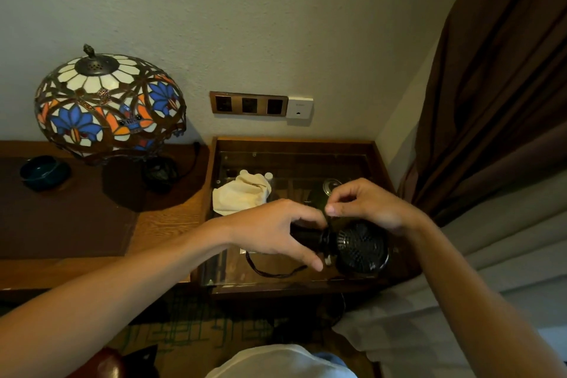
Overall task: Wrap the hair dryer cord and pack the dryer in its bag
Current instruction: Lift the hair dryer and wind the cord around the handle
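A glass-topped wooden bench (380,163) stood in a corner under a grey wall, a socket plate (248,103) above it and a brown curtain (491,86) to the right. A stained-glass lamp (107,104) sat on the lower desk (165,218) beside it. No writing was legible. Over the glass, the left hand (276,230) gripped the dryer (359,247) by its handle; the right hand (368,202) pinched the cord (270,271) at the dryer. The cream bag (242,193) lay behind.
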